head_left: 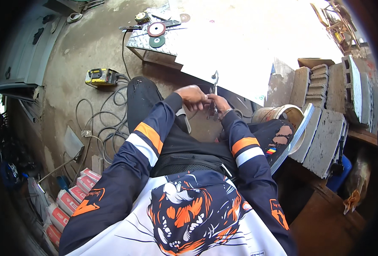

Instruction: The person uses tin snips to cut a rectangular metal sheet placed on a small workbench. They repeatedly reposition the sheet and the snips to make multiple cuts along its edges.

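Head view: 2 hands close, right grasping metal tool, left's hold unclear; yellow machine, concrete blocks flanking.

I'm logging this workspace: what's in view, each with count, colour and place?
metal tool: 1, grey, in right hand
table: 1, silver, glaring, top centre
discs: 3, red-rimmed, green, brown, on table
tape measure: 1, yellow-black, near discs
machine: 1, yellow-black, floor, left
cables: several, dark, floor, left
packs: at least five, red-white, lower left
blocks: several, grey, right
bucket: 1, whitish, right
sleeves: 2, mostly dark, centre
trousers: 1, black, centre
left hand: 1, bare, centre
right hand: 1, bare, centre
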Available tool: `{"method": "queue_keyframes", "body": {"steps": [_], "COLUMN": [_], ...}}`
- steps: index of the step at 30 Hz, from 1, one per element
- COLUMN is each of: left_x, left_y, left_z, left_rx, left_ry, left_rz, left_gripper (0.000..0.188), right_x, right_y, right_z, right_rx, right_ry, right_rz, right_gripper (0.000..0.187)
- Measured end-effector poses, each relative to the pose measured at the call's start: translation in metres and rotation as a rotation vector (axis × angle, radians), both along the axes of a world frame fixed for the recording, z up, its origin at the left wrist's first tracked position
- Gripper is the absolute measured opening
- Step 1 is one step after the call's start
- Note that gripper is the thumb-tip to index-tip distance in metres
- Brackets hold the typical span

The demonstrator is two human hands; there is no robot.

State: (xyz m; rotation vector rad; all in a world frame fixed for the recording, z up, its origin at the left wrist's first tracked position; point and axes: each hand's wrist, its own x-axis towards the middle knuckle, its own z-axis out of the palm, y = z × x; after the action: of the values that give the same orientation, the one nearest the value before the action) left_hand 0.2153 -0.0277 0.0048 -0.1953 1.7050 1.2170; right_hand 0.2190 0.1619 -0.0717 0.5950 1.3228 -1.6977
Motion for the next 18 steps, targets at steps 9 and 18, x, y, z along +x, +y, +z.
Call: {"method": "queue_keyframes", "body": {"steps": [9, 18], "left_x": [-0.11, -0.069], "left_y": [-0.111, -0.083], "left_z": [-0.143, -0.192], "left_rx": [-0.507, -0.305], "left_ry": [0.386, 0.354], "left_rz": [0.66, 0.917], "left_gripper": [0.079, 0.037], "right_x": [0.009, 0.012], "right_y": [0.043, 0.057], "right_z": [0.021, 0.031], "right_rx": [0.273, 0.361], "right_ry": [0.019, 0.033], "right_rz": [0.206, 0.292], "right_gripper": [0.028, 0.029]}}
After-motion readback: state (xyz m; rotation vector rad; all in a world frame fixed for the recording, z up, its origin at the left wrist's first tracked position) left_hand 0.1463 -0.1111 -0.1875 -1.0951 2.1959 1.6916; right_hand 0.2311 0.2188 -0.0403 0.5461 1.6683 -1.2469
